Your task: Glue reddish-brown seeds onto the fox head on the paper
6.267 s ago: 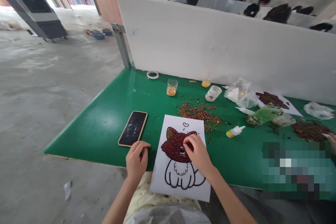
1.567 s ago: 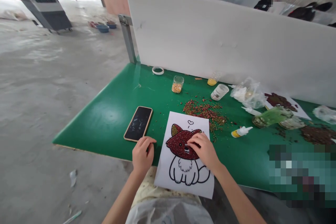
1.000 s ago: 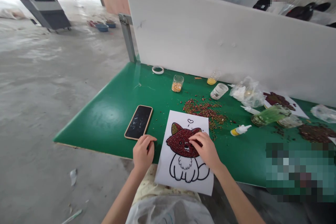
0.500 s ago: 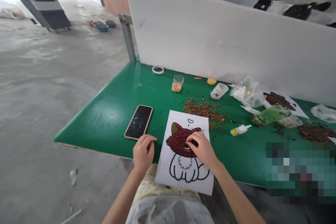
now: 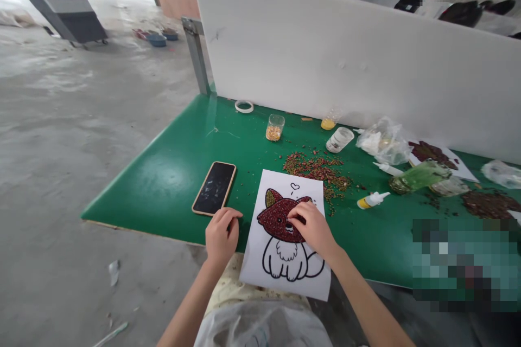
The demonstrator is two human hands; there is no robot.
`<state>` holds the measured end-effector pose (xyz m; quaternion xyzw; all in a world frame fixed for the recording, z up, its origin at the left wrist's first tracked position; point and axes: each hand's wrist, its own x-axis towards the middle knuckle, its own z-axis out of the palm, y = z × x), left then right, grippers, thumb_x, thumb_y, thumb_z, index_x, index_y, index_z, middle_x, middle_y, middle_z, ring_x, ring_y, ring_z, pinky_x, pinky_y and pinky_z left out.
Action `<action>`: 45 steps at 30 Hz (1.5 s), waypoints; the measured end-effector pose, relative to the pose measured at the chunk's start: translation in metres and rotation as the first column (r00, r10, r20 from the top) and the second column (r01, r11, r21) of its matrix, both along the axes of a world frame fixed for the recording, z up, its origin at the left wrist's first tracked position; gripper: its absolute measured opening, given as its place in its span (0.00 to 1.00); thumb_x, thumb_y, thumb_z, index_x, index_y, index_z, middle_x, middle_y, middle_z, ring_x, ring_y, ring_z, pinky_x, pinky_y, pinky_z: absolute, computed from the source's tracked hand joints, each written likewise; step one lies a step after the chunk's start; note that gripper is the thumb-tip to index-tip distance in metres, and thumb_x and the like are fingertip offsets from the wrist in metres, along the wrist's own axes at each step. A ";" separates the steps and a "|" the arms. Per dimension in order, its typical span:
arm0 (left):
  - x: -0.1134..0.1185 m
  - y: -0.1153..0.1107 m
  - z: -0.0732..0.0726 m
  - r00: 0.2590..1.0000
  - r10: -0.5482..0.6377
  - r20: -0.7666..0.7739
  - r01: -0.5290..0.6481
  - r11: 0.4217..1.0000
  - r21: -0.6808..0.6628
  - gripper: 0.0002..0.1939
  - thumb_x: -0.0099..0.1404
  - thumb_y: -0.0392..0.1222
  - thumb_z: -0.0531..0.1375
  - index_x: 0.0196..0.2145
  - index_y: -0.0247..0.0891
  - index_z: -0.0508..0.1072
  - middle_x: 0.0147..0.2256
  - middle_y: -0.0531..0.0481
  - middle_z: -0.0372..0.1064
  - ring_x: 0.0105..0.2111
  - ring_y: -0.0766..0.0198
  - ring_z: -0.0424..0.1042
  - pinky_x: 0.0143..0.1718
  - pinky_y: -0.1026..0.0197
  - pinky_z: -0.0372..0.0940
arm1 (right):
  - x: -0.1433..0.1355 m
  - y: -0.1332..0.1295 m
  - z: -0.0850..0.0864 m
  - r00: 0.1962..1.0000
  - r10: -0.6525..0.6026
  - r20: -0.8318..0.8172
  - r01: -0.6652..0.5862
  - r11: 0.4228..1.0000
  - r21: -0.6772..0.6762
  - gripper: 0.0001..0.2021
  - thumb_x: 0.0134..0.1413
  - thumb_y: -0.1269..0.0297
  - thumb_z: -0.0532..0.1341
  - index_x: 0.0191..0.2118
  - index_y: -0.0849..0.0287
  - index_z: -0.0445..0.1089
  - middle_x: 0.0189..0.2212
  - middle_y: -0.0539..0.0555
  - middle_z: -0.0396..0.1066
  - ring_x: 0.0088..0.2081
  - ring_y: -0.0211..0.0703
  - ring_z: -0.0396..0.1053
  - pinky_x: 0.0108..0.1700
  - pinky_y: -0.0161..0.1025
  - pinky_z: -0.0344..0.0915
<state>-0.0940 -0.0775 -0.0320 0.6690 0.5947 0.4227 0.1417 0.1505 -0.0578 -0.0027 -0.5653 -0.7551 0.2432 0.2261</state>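
Observation:
A white sheet with a fox drawing (image 5: pixel 285 260) lies at the table's front edge, its lower part reaching past the edge. Dark red beans fill the fox's head, with green in the ears; the body is bare outline. Over the right side of the head, my right hand (image 5: pixel 311 225) has thumb and fingertips pinched together; whatever is between them is too small to make out. My left hand (image 5: pixel 222 233) rests curled at the table edge, left of the sheet and just below a phone (image 5: pixel 214 188). Its fingers are closed, and their inside is hidden.
Mixed red and green beans (image 5: pixel 313 168) are scattered behind the sheet. A glue bottle (image 5: pixel 372 200) lies to the right. Farther back are a cup of corn kernels (image 5: pixel 275 128), a tipped clear jar (image 5: pixel 340 140), a tape roll (image 5: pixel 244 107) and plastic bags (image 5: pixel 385 141). A white partition (image 5: pixel 345 54) borders the table.
The view has shifted very slightly. My right hand stays pinched over the fox's face with barely any movement, and my left hand keeps its place.

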 end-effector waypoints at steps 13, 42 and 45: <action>0.001 0.002 0.001 1.000 0.004 0.001 -0.004 1.000 0.000 0.11 0.62 0.30 0.49 0.28 0.37 0.70 0.30 0.50 0.69 0.32 0.66 0.68 0.35 0.65 0.62 | 0.000 0.001 -0.003 1.000 -0.014 0.012 0.014 1.000 0.013 0.06 0.52 0.73 0.62 0.27 0.56 0.69 0.30 0.50 0.71 0.38 0.45 0.63 0.42 0.41 0.60; 0.001 0.000 0.002 1.000 0.009 -0.009 -0.010 1.000 -0.025 0.12 0.61 0.31 0.50 0.28 0.38 0.71 0.31 0.50 0.70 0.32 0.65 0.69 0.35 0.65 0.63 | 0.003 0.004 0.007 0.997 -0.071 -0.007 0.071 0.997 0.028 0.06 0.54 0.70 0.60 0.28 0.55 0.71 0.30 0.51 0.71 0.38 0.45 0.65 0.42 0.42 0.60; 0.001 0.001 0.002 1.000 0.015 -0.008 -0.016 1.000 -0.026 0.11 0.61 0.31 0.50 0.28 0.38 0.71 0.31 0.50 0.70 0.32 0.65 0.69 0.35 0.65 0.62 | 0.000 0.003 0.003 0.999 -0.049 0.003 0.049 0.999 0.005 0.06 0.53 0.70 0.60 0.28 0.55 0.71 0.30 0.51 0.71 0.38 0.45 0.65 0.42 0.42 0.61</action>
